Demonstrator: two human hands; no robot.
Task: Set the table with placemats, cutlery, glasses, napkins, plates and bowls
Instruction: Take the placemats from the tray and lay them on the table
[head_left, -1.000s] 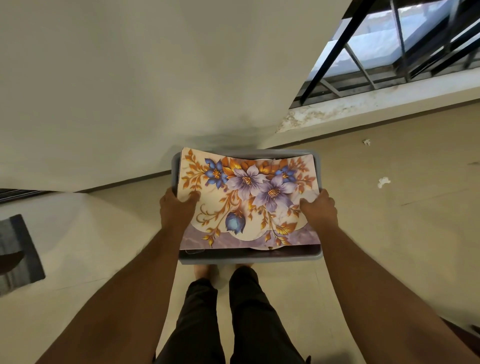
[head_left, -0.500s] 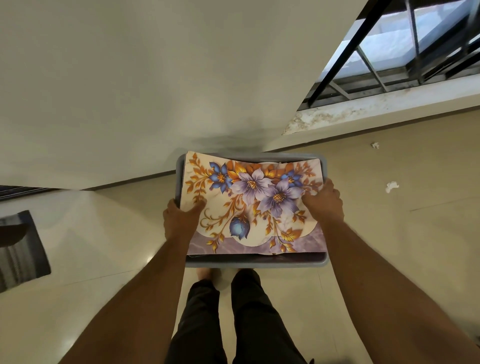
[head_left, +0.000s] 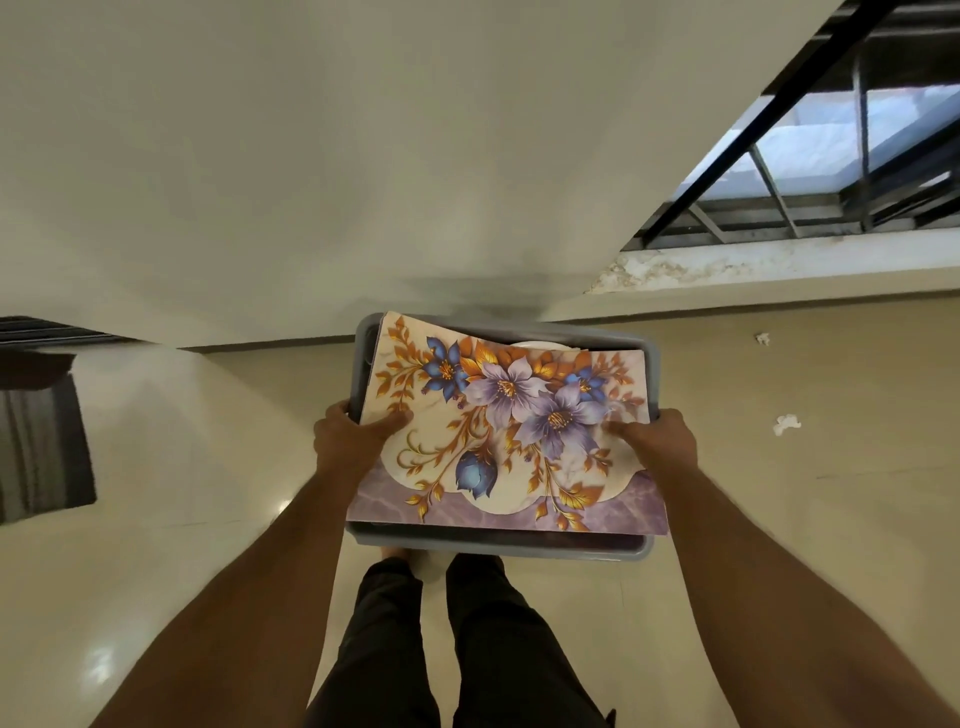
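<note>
Since the earlier frame the mat (head_left: 498, 431) had lifted at its far edge, baring a plate (head_left: 537, 347) in the bin (head_left: 498, 543) at mid-frame; left hand (head_left: 349, 441) and right hand (head_left: 655, 446) gripped rim and mat together, and I judged a level carry kept it from sliding.

Glossy floral placemat (head_left: 498, 431); grey plastic tub (head_left: 498, 543); polished floor tiles (head_left: 156, 545).

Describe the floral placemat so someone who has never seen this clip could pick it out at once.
Start at the grey tub carried over the tiled floor. The placemat lies across its top, pinned by the left hand and right hand. It alone is patterned: purple and blue flowers, orange leaves, a purple marbled near edge.
</note>
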